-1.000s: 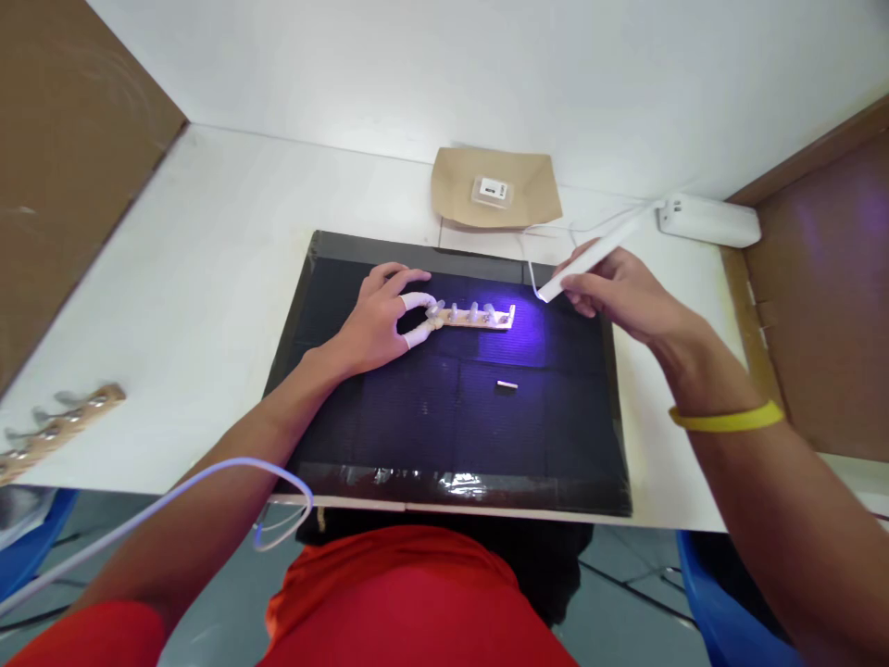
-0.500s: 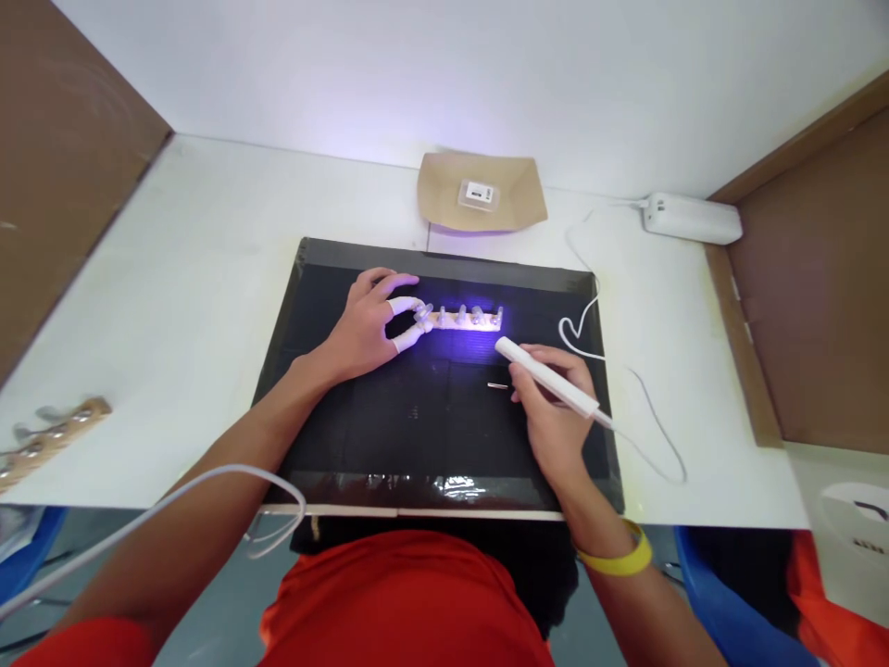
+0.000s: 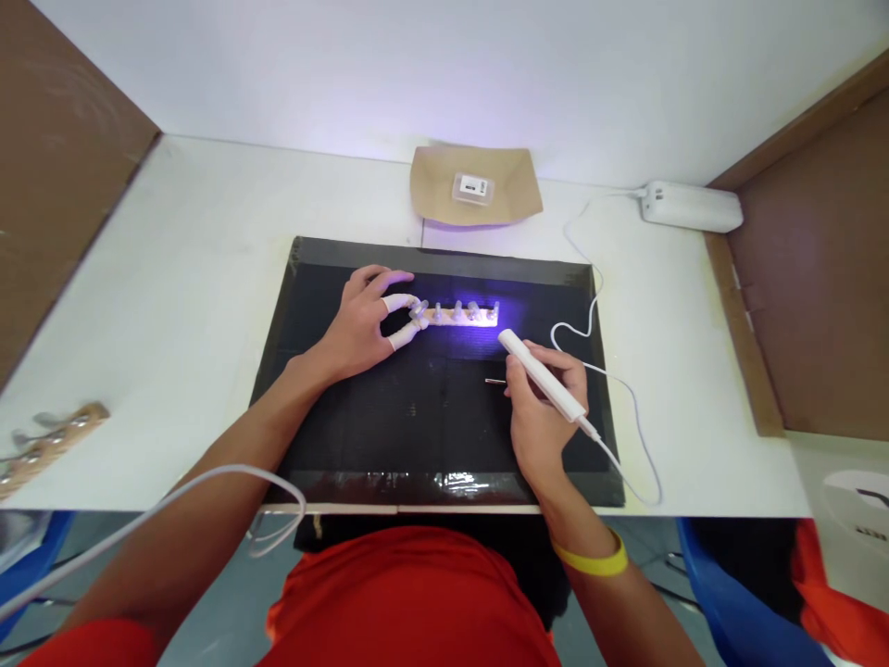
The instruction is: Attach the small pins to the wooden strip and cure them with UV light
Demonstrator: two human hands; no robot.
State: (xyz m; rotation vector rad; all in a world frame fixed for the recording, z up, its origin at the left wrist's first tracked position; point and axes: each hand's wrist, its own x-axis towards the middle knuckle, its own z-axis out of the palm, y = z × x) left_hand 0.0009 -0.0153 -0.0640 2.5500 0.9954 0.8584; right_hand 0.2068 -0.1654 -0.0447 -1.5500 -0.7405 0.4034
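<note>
A light wooden strip [image 3: 451, 318] with several small clear pieces standing on it lies on the black board [image 3: 389, 417]. White covers wrap the thumb and index finger of my left hand [image 3: 368, 320], which pinch the strip's left end. My right hand [image 3: 545, 398] holds a white pen-shaped lamp [image 3: 545, 372], its head pointing up and left beside the strip's right end. Violet light falls on the strip and the board around it. A thin metal rod [image 3: 494, 381] lies on the board by my right fingertips.
Behind the board, a brown paper tray [image 3: 514, 190] holds a small clear box [image 3: 473, 188]. A white power block [image 3: 691, 207] stands at the back right, and a white cable [image 3: 639, 417] runs to the lamp. Another wooden strip with metal pieces [image 3: 56, 440] sits at the left.
My right hand has moved slightly left with the lamp, and the lamp's cable has shifted along. The left hand keeps its pinch on the strip. The whole view has shifted a little.
</note>
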